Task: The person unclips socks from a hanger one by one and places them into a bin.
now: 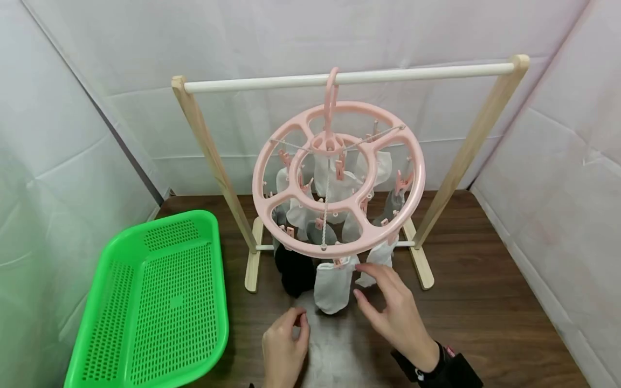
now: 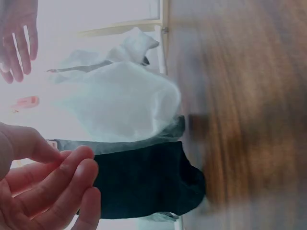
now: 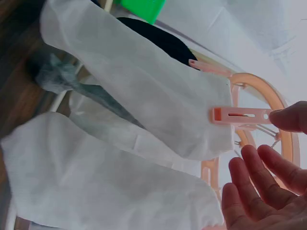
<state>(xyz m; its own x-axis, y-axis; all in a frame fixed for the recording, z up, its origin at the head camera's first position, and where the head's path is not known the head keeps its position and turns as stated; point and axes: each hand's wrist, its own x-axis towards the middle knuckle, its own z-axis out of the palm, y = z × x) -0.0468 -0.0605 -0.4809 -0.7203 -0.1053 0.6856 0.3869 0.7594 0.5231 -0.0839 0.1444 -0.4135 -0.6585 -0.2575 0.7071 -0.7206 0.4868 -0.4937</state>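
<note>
A white sock hangs at the front of a pink round clip hanger, held by a pink clip. Beside that clip is my right hand, its fingers spread apart. In the right wrist view the thumb tip is at the clip's outer end, and whether it touches cannot be told. My left hand is low in front of the black sock, fingers loosely curled with nothing between them. Another white sock hangs to the right. Several white and grey socks hang farther back, partly hidden by the hanger.
The hanger hooks over a white rod on a wooden stand with feet on the dark wooden table. A green basket stands at the left with nothing in it. White cloth walls surround the table.
</note>
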